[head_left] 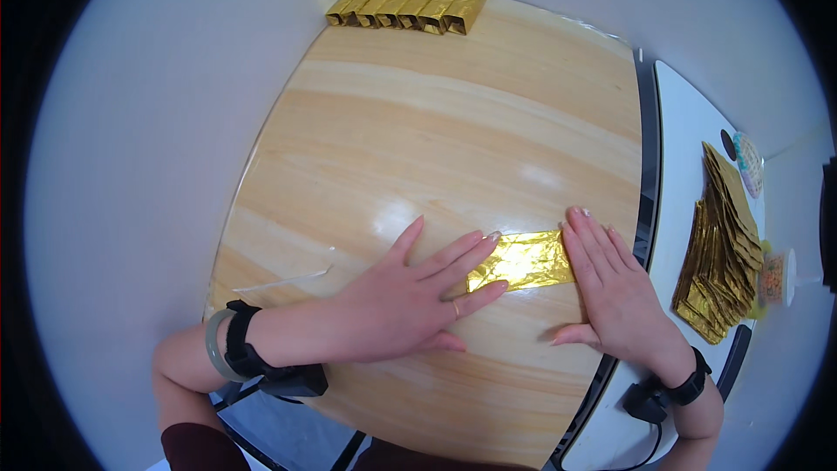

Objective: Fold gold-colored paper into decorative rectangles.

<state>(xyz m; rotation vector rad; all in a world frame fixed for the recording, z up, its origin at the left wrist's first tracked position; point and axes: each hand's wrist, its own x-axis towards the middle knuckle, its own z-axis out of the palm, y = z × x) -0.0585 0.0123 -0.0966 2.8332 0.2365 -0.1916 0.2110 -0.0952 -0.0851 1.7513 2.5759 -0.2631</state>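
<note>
A flat, crinkled piece of gold foil paper (pixel 526 260) lies on the wooden table (pixel 436 131) in front of me. My left hand (pixel 418 296) rests with spread fingers, its fingertips touching the foil's left end. At the right end, my right hand (pixel 609 292) lies flat, its fingers over the foil's edge and its thumb stretched out to the left. Neither hand grips anything. Part of the foil's two ends is hidden under my fingers.
A row of several folded gold foil blocks (pixel 410 2) stands at the table's far left. On the white side table (pixel 649 462) at right lies a fanned stack of gold foil sheets (pixel 719 249), near a clear tub (pixel 776 279). A thin white strip (pixel 283 281) lies left of my left hand.
</note>
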